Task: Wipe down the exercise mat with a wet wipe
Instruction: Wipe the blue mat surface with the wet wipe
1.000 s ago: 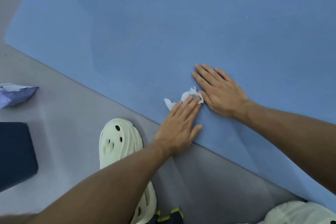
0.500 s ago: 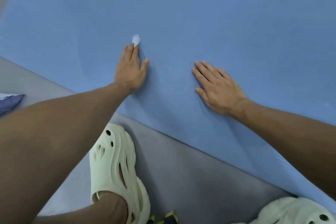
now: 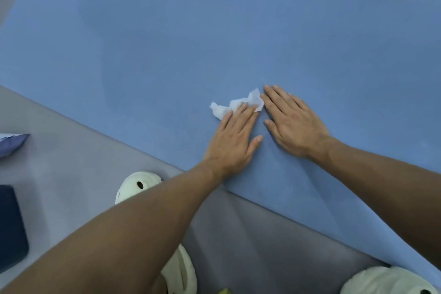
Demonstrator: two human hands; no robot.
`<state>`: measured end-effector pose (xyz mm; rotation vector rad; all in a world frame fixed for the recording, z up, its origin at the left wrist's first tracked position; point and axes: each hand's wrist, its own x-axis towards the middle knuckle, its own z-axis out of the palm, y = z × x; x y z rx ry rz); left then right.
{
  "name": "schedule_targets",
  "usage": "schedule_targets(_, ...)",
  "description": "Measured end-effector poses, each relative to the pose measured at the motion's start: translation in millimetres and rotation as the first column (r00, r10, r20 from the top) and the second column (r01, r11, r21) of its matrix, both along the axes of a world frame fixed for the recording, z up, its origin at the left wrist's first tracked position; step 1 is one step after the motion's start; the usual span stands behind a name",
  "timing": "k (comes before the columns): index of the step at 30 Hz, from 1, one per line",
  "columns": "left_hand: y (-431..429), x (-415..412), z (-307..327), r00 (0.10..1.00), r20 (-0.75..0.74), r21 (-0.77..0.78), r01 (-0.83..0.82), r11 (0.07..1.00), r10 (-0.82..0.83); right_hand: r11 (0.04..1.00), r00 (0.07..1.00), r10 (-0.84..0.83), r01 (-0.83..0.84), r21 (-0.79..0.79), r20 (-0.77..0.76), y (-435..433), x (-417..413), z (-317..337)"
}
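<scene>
A blue exercise mat (image 3: 214, 38) covers most of the floor ahead. A crumpled white wet wipe (image 3: 236, 104) lies on it near the mat's front edge. My left hand (image 3: 235, 143) presses flat on the wipe with straight fingers; the fingertips cover its near part. My right hand (image 3: 293, 124) lies flat on the mat just to the right, its fingertips touching the wipe's right end. A darker damp patch shows on the mat to the upper left.
Grey floor (image 3: 71, 162) borders the mat at the lower left. A pale purple wipe packet (image 3: 12, 144) and a dark blue object (image 3: 10, 227) lie at the left edge. My pale green clogs (image 3: 140, 184) (image 3: 391, 281) stand on the floor below the mat.
My left hand has swept the wipe back from the far left of the mat to beside my right hand. The right hand has stayed flat in place.
</scene>
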<state>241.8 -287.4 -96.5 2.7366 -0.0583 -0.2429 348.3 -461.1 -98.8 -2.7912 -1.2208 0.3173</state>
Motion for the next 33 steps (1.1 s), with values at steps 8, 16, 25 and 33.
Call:
schedule_targets(8, 89, 77, 1, 0.921, -0.001, 0.035, -0.389, 0.921, 0.389, 0.971, 0.972, -0.232, 0.230, -0.056, -0.032, -39, 5, 3)
schedule_targets(16, -3, 94, -9, 0.992, 0.055, 0.024, -0.113, 0.993, 0.111, 0.864, 0.865, -0.501, 0.498, -0.069, -0.029, -102, -4, 0)
schedule_targets(25, -118, 75, -10, 0.891, 0.079, 0.018, 0.448, 0.894, -0.447, 0.787, 0.778, -0.616, 0.614, -0.053, -0.124, -118, -26, 5)
schedule_targets(33, -101, 96, -13, 0.870, 0.070, 0.013, 0.489, 0.872, -0.489, 0.757, 0.751, -0.654, 0.647, -0.096, -0.093, -139, -38, 5)
